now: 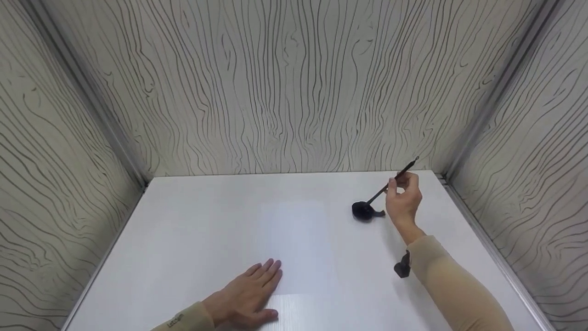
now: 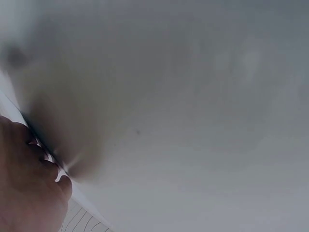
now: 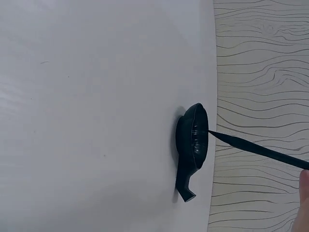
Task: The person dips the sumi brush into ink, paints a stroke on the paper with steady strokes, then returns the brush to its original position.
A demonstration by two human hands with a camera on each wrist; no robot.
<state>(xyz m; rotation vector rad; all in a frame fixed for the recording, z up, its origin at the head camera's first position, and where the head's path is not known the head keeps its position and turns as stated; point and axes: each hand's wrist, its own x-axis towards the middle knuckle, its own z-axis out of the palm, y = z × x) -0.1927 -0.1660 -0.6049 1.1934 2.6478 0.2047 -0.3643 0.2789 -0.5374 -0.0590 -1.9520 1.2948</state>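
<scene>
My right hand [image 1: 404,200] pinches a slim black writing brush [image 1: 392,181] between thumb and fingers, over the right side of the table. A small loop tops the brush's upper end. Its pointed tip slants down to the left and meets the opening of a small black dish [image 3: 193,137] in the right wrist view. This dish [image 1: 362,211] stands on the table with a short bent handle toward the right hand; its inside looks ridged. Palm down, my left hand [image 1: 248,294] rests flat on the table near the front, fingers straight and thumb spread.
The white table [image 1: 206,220] spreads under both hands. Wood-grain panels rise behind it [image 1: 294,92] and along both sides, with grey corner posts [image 1: 500,87] between. A dark wrist camera [image 1: 402,266] hangs under the right sleeve.
</scene>
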